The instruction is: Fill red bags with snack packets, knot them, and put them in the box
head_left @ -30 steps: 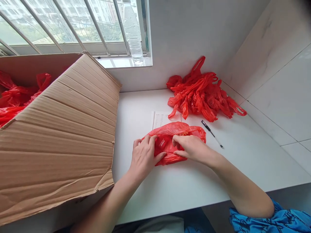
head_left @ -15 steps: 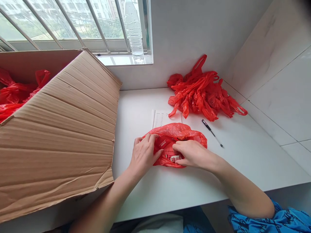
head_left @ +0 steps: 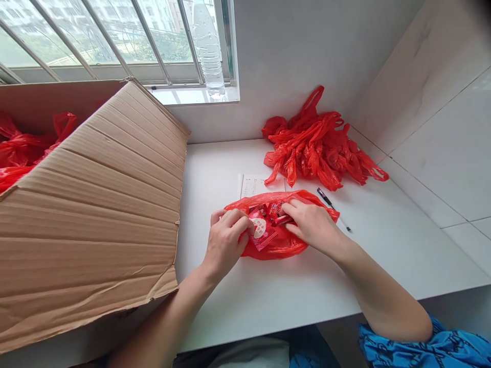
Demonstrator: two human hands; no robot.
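Packet (head_left: 283, 220) sits pinched by right hand (head_left: 312, 225) inside red bag (head_left: 284, 252).

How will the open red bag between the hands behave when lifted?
Likely floppy: the bag is creased and slumped. Its shiny plastic may feel slippery. Packets inside could shift or spill, since the bag gapes open.

Open red plastic bag (head_left: 282, 252), small packets (head_left: 275, 210) showing inside

Thin and glossy, it lies crumpled on the white worktop (head_left: 303, 294), mouth spread wide and facing up. Inside, a pink packet (head_left: 264, 241) with a pale oval label (head_left: 260, 228) lies tilted at the left; darker red packets (head_left: 275, 208) lie behind it and to its right.
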